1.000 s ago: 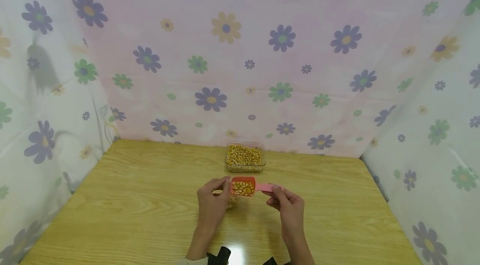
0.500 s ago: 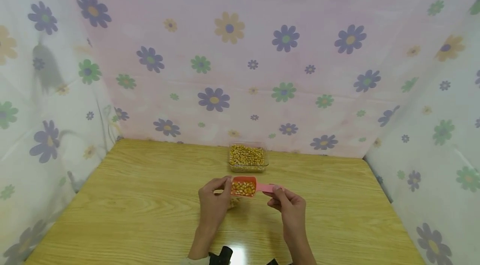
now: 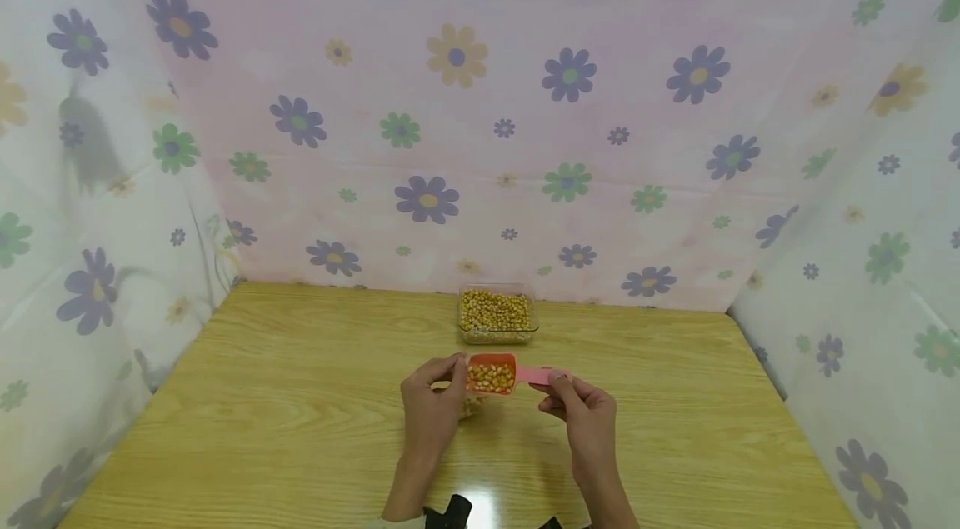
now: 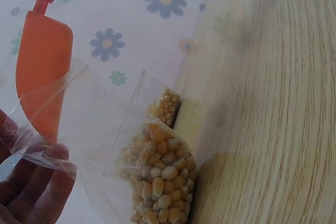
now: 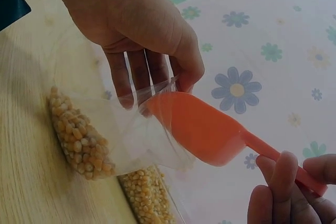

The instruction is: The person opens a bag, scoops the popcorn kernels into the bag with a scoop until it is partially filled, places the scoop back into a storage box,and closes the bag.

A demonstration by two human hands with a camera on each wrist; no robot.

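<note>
My right hand (image 3: pixel 588 421) pinches the pink handle of a red scoop (image 3: pixel 491 374) that carries corn kernels. With thumb and fingertips, my left hand (image 3: pixel 432 408) holds the mouth of a clear plastic bag (image 4: pixel 100 114). The scoop's front end lies inside the bag's opening, close by the left fingertips, as the right wrist view shows. Corn kernels (image 5: pixel 79 137) fill the bottom of the bag, which rests on the table. In the head view the left hand and the scoop hide most of the bag.
Behind the hands, near the table's far edge, stands a clear rectangular container (image 3: pixel 498 337) of corn kernels. The wooden table (image 3: pixel 300 396) meets flowered cloth walls (image 3: pixel 480 137) at the back and both sides.
The hands, scoop and bag keep nearly the same pose. Only a slight shift of the head view shows.
</note>
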